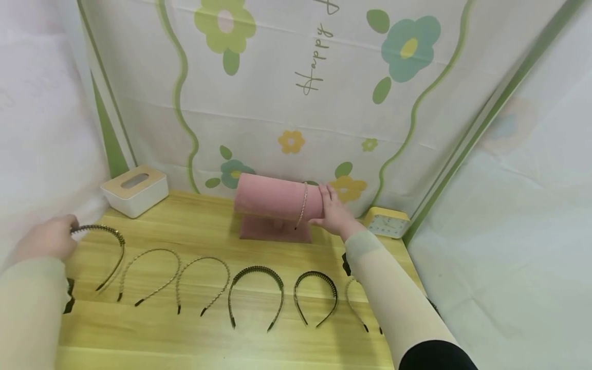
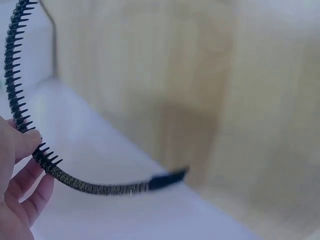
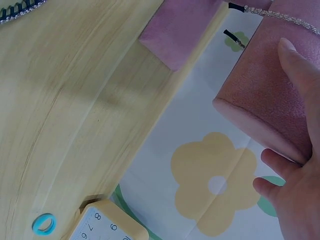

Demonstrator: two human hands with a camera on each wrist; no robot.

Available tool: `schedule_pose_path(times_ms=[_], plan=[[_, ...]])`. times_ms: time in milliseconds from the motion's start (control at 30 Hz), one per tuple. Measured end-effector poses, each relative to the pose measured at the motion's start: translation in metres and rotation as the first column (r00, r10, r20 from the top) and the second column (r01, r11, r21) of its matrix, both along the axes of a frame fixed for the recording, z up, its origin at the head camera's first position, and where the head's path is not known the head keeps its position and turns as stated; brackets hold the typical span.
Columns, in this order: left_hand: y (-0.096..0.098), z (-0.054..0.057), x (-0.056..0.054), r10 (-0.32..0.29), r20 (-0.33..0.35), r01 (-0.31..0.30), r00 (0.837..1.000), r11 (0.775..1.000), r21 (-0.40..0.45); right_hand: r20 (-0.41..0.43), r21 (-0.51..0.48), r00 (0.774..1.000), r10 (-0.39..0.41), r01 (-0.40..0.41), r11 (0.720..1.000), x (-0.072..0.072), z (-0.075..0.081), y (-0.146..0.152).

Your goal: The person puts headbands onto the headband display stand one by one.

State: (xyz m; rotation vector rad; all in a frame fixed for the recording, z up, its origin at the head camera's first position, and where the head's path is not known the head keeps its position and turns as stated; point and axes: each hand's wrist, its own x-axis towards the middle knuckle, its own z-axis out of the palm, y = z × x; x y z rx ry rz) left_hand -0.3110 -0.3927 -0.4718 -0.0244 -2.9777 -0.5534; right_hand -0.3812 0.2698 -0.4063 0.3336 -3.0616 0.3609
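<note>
The left hand (image 1: 48, 240) pinches a dark toothed headband (image 2: 95, 189) between thumb and fingers, at the left of the wooden table (image 1: 185, 349) near a white tissue box (image 1: 139, 198). The right hand (image 1: 338, 213) rests, not clenched, on the right end of a pink headband display roll (image 1: 270, 196), its thumb against the near side. 1 beaded headband (image 3: 290, 18) hangs around that roll, near the thumb. At least 5 headbands (image 1: 256, 269) lie in a row, the rightmost partly hidden by the right sleeve (image 1: 393, 288). A yellow clock (image 1: 389, 225) stands right of the roll.

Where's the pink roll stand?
In the head view, the pink roll stand is at the table's back middle, left of the yellow clock, with the right hand at its right end.
</note>
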Motion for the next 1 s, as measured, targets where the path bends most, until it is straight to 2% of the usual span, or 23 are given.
schedule_pose_path(times_ms=[67,167,367,533,633,767,867,1000], plan=[[0.004,0.006,-0.008,-0.015,-0.025,0.015,1.000,1.000,-0.021,0.003,-0.002,1.000,-0.003,0.003,1.000,0.001,0.000,0.001],[0.019,0.024,-0.017,-0.048,-0.033,0.047,0.998,0.998,-0.030,0.003,-0.006,1.000,-0.001,0.001,1.000,0.001,0.000,0.001],[0.058,0.056,-0.033,-0.097,-0.026,0.098,0.995,0.994,0.046,0.006,-0.004,1.000,-0.008,0.008,1.000,0.000,-0.002,0.003],[0.091,0.078,-0.042,-0.121,0.028,0.117,0.992,0.985,0.127,0.016,-0.005,1.000,0.003,-0.002,1.000,0.000,-0.002,0.003],[0.109,0.090,-0.045,-0.125,0.065,0.116,0.990,0.984,0.133,0.017,-0.008,1.000,0.005,-0.005,1.000,0.001,0.000,0.002],[0.130,0.103,-0.050,-0.144,0.070,0.136,0.987,0.985,0.110,0.012,-0.005,1.000,0.001,-0.001,1.000,0.001,0.002,0.001],[0.142,0.108,-0.054,-0.178,0.052,0.168,0.983,0.973,0.156,0.007,-0.006,1.000,0.003,-0.003,1.000,0.002,0.002,0.001],[0.153,0.109,-0.059,-0.202,0.057,0.181,0.978,0.949,0.258,0.004,-0.005,1.000,0.002,-0.002,1.000,0.002,0.003,0.001]])
